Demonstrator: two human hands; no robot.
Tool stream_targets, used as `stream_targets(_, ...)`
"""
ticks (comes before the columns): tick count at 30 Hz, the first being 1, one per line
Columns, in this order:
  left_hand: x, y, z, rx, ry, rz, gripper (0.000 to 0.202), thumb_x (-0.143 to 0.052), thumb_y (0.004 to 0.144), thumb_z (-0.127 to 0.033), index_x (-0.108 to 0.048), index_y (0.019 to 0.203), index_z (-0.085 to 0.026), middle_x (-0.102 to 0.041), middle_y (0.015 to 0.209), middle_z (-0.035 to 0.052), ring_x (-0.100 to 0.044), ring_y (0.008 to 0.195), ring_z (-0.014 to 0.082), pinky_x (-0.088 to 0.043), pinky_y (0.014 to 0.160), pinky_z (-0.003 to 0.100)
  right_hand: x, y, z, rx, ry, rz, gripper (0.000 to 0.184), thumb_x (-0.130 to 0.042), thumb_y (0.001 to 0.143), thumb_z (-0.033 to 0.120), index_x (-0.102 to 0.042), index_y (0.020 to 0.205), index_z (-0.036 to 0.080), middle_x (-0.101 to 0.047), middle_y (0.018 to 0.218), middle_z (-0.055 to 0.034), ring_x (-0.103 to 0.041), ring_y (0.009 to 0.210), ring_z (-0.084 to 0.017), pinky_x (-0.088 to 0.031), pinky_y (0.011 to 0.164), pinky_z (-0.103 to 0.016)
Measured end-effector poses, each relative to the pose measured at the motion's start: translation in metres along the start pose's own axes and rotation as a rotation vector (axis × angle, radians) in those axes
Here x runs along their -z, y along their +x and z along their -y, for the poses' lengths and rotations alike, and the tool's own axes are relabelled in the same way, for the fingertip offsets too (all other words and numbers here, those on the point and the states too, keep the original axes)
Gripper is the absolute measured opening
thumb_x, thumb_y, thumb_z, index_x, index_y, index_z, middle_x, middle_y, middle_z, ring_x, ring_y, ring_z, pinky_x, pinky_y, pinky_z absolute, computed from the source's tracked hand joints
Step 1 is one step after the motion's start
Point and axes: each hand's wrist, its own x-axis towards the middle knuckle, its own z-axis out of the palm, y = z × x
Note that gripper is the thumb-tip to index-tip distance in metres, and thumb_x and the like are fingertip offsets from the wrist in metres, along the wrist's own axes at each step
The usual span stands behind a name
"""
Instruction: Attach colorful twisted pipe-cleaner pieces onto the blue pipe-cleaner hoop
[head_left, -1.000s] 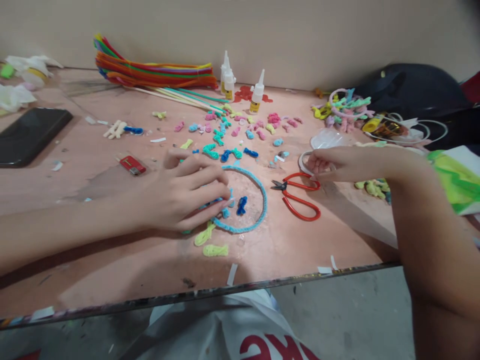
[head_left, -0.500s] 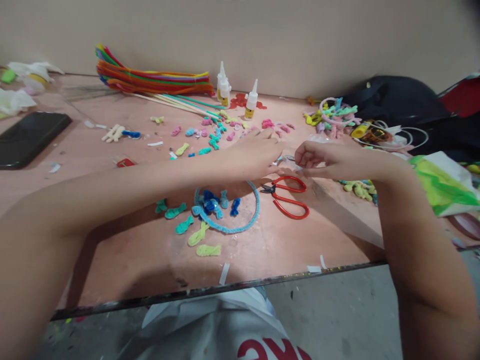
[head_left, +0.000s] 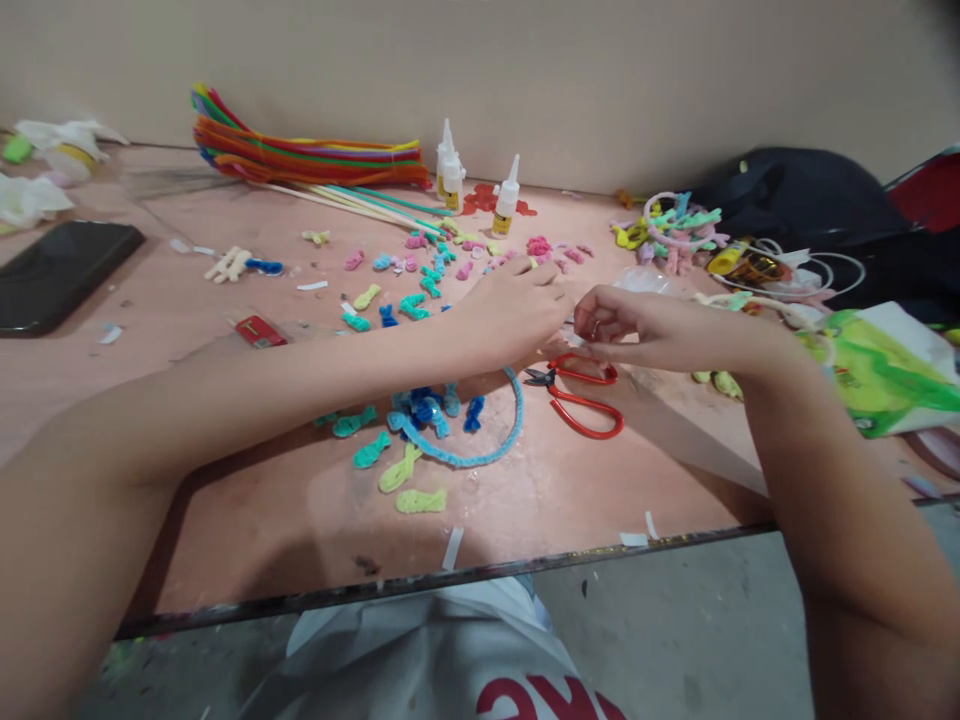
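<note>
The left hand point(head_left: 517, 308) has moved from the blue ring point(head_left: 480, 461) to beside the right hand point(head_left: 626, 325); a small white piece point(head_left: 574, 340) shows between them. The right grip is curled; whether either grip is clamped on the piece, I cannot tell. Red-handled scissors point(head_left: 581, 398) lie just below, and the ring, partly behind the left forearm point(head_left: 360, 368), on the tabletop point(head_left: 540, 500).
</note>
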Motion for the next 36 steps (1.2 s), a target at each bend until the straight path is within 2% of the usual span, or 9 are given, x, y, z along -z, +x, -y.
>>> stream_targets(3, 0.001, 0.001, 0.005, -0.006, -0.043, 0.020, 0.024, -0.056, 0.105, -0.020, -0.078, 0.104, -0.012, -0.082, 0.112, 0.0121, -0.070, 0.121, 0.0277, -0.051, 0.103, 0.040, -0.003, 0.001, -0.002, 0.030, 0.046, -0.067, 0.047, -0.065, 0.095, 0.067, -0.053, 0.110, 0.025, -0.075, 0.096, -0.0082, -0.075, 0.085, -0.027, -0.059, 0.069, -0.037)
stream_targets(8, 0.001, -0.003, 0.016, 0.006, -0.207, 0.060, 0.024, -0.062, 0.106, -0.031, -0.079, 0.096, -0.017, -0.078, 0.109, 0.0097, -0.066, 0.117, 0.0291, -0.045, 0.105, 0.043, -0.004, 0.003, 0.001, 0.134, 0.077, -0.065, 0.061, -0.064, 0.101, 0.058, -0.046, 0.147, 0.023, -0.075, 0.096, -0.0055, -0.073, 0.081, -0.023, -0.055, 0.071, -0.034)
stream_targets(13, -0.005, -0.009, 0.029, -0.010, -0.337, 0.031, 0.027, -0.065, 0.105, -0.038, -0.076, 0.088, -0.020, -0.077, 0.095, 0.0036, -0.064, 0.111, 0.0270, -0.041, 0.103, 0.042, 0.000, 0.004, 0.008, 0.231, -0.076, 0.005, 0.041, -0.055, 0.107, 0.053, -0.076, 0.121, 0.022, -0.078, 0.097, -0.0060, -0.069, 0.079, -0.018, -0.049, 0.072, -0.030)
stream_targets(17, -0.006, -0.011, 0.035, -0.026, -0.317, 0.026, 0.030, -0.063, 0.105, -0.041, -0.075, 0.088, -0.020, -0.076, 0.095, 0.0028, -0.065, 0.108, 0.0255, -0.041, 0.103, 0.043, 0.001, 0.004, 0.008, 0.220, -0.107, -0.043, 0.042, -0.054, 0.106, 0.049, -0.079, 0.119, 0.019, -0.078, 0.087, -0.0051, -0.066, 0.073, -0.017, -0.045, 0.069, -0.029)
stream_targets(20, -0.002, -0.012, 0.034, -0.009, -0.211, 0.000, 0.040, -0.068, 0.102, -0.051, -0.072, 0.083, -0.016, -0.075, 0.095, 0.0075, -0.065, 0.112, 0.0295, -0.042, 0.107, 0.046, 0.000, 0.005, 0.007, 0.219, -0.134, -0.062, 0.041, -0.052, 0.104, 0.043, -0.081, 0.115, 0.016, -0.079, 0.087, -0.0064, -0.067, 0.072, -0.018, -0.045, 0.069, -0.029)
stream_targets(23, -0.001, -0.013, 0.026, -0.046, -0.092, -0.042, 0.047, -0.072, 0.097, -0.060, -0.074, 0.095, -0.014, -0.076, 0.107, 0.0126, -0.064, 0.119, 0.0342, -0.044, 0.108, 0.049, -0.001, 0.006, 0.008, 0.223, -0.136, -0.074, 0.043, -0.051, 0.103, 0.042, -0.082, 0.114, 0.014, -0.081, 0.093, -0.0089, -0.070, 0.077, -0.020, -0.047, 0.070, -0.030)
stream_targets(27, -0.005, -0.010, 0.012, -0.137, 0.052, -0.038, 0.038, -0.059, 0.108, -0.040, -0.072, 0.127, -0.010, -0.076, 0.124, 0.0156, -0.063, 0.128, 0.0334, -0.046, 0.111, 0.049, -0.005, 0.008, 0.008, 0.229, -0.103, -0.066, 0.052, -0.049, 0.106, 0.053, -0.081, 0.120, 0.015, -0.081, 0.103, -0.0110, -0.071, 0.083, -0.022, -0.049, 0.071, -0.032)
stream_targets(31, -0.004, -0.007, 0.007, -0.150, 0.181, -0.018, 0.043, -0.032, 0.114, -0.015, -0.072, 0.129, -0.009, -0.078, 0.119, 0.0134, -0.065, 0.127, 0.0264, -0.049, 0.109, 0.044, -0.008, 0.010, 0.010, 0.304, -0.076, -0.058, 0.049, -0.049, 0.108, 0.053, -0.078, 0.121, 0.016, -0.079, 0.107, -0.0111, -0.069, 0.086, -0.021, -0.051, 0.075, -0.032)
stream_targets(36, 0.002, -0.009, 0.008, -0.208, 0.197, -0.018, 0.052, -0.022, 0.117, -0.017, -0.073, 0.125, -0.013, -0.077, 0.124, 0.0120, -0.066, 0.128, 0.0231, -0.050, 0.110, 0.041, -0.005, 0.008, 0.007, 0.272, -0.072, -0.069, 0.047, -0.049, 0.108, 0.055, -0.076, 0.117, 0.017, -0.077, 0.111, -0.0111, -0.069, 0.087, -0.021, -0.051, 0.076, -0.032)
